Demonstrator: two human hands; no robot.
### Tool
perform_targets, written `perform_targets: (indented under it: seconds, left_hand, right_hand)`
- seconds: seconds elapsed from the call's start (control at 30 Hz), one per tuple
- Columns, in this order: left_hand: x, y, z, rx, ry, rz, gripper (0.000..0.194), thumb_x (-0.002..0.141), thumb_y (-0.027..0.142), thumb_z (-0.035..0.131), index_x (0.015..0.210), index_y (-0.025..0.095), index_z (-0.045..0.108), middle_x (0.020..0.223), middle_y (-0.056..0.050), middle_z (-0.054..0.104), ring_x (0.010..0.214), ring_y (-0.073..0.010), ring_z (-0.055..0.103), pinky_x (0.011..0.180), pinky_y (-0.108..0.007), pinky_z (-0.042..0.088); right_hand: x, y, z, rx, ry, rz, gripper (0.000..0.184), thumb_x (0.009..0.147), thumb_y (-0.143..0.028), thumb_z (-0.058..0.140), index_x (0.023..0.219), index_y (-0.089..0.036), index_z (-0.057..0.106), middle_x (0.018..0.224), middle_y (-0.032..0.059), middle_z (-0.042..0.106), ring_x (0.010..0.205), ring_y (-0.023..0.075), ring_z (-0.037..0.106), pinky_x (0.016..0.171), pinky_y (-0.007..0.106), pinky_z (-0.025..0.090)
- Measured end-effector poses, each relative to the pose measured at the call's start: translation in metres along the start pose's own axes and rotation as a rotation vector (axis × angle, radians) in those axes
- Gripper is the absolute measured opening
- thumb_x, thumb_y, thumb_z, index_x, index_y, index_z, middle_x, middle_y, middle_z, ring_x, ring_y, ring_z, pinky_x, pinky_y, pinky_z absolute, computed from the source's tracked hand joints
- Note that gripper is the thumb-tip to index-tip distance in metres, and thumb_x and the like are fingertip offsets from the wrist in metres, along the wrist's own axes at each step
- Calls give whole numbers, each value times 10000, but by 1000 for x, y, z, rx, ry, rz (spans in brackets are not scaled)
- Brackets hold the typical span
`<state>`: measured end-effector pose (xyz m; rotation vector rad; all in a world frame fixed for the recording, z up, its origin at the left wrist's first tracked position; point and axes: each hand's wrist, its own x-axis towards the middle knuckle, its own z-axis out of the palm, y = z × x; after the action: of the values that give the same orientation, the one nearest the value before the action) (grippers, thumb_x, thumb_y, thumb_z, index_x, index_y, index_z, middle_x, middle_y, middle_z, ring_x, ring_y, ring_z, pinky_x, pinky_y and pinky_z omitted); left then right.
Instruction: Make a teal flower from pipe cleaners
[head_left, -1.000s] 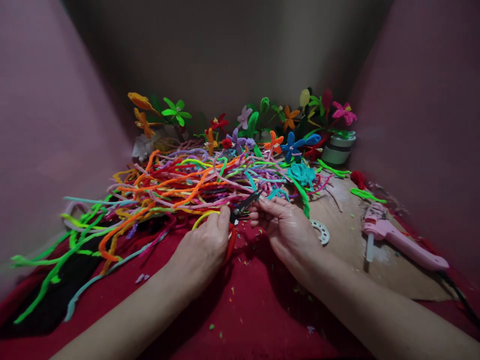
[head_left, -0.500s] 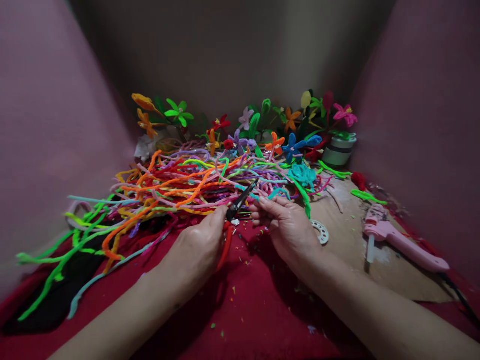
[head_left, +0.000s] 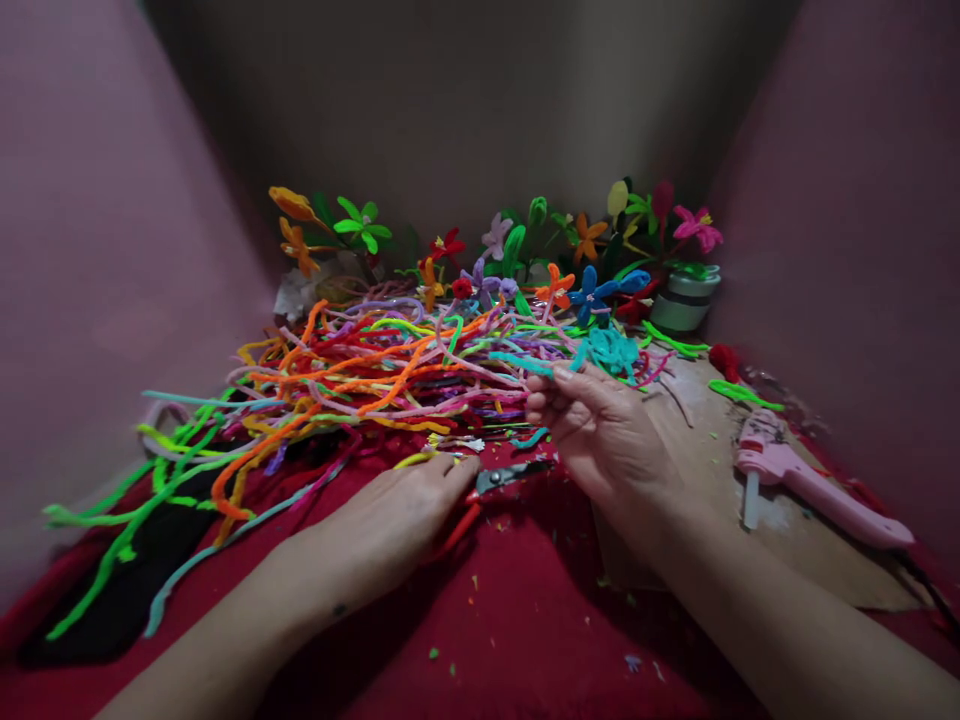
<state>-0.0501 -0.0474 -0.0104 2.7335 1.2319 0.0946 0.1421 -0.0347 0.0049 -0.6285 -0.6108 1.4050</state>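
My right hand (head_left: 607,425) pinches a turquoise pipe cleaner (head_left: 517,362) between thumb and fingertips, its cut end pointing left over the pile. My left hand (head_left: 409,505) is low over the red cloth, with its fingers closed around the red handles of the scissors (head_left: 514,476). The dark blades point right, below my right hand; part of the handles is hidden by my fingers. A short turquoise piece (head_left: 530,440) lies just left of my right hand. White-tipped stamens (head_left: 457,443) lie beyond my left fingers.
A heap of multicoloured pipe cleaners (head_left: 375,365) spreads across the middle and left. Pipe-cleaner flowers (head_left: 590,295) and a pale pot (head_left: 686,300) stand behind it. At right, a pink glue gun (head_left: 817,490) rests on cardboard (head_left: 675,560). Scraps dot the red cloth (head_left: 525,620).
My left hand has moved down with the scissors, whose blades swung from upward to pointing right. My right hand has shifted slightly right and up, and a short turquoise piece now shows below the pile.
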Motion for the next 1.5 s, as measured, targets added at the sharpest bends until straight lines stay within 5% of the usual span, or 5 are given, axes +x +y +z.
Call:
perform_targets:
  seconds: [0.13,0.43,0.77,1.1,1.5]
  left_hand:
    - [5,-4,4,186,1,-48,455,831,83,325,1264,200,395,927,-88,597,789,-190,594,642,-287,469]
    - [-1,1,-5,-81,28,13,280,839,212,438,1090,227,563,1014,-78,572,871,-158,574,784,-275,464]
    - [17,21,-7,-1518,309,-246,291,784,290,582,1060,196,604,610,31,556,472,-60,467,470,-178,408]
    - [19,19,-4,-1539,432,-328,258,799,341,559,826,108,667,521,-5,583,453,-88,510,439,-195,427]
    - [26,0,-9,-1865,653,-354,261,786,364,580,746,115,647,788,-79,685,700,-166,641,632,-276,527]
  right_hand:
    - [-4,-2,1,83,-137,234,45,635,-161,647,610,-167,611,660,28,672,577,120,596,570,236,499]
    - [-3,5,-2,-51,-236,154,64,663,-172,682,704,-149,638,663,26,678,552,110,604,509,209,464]
    - [-19,27,1,-152,-294,227,54,685,-189,673,721,-151,659,568,-15,614,476,68,509,453,174,363]
    - [-9,21,5,141,-171,203,59,685,-191,671,660,-163,625,747,23,663,747,146,608,741,283,474]
    - [19,6,-14,250,-14,130,130,830,-96,468,790,-129,588,557,-9,553,486,83,519,522,194,491]
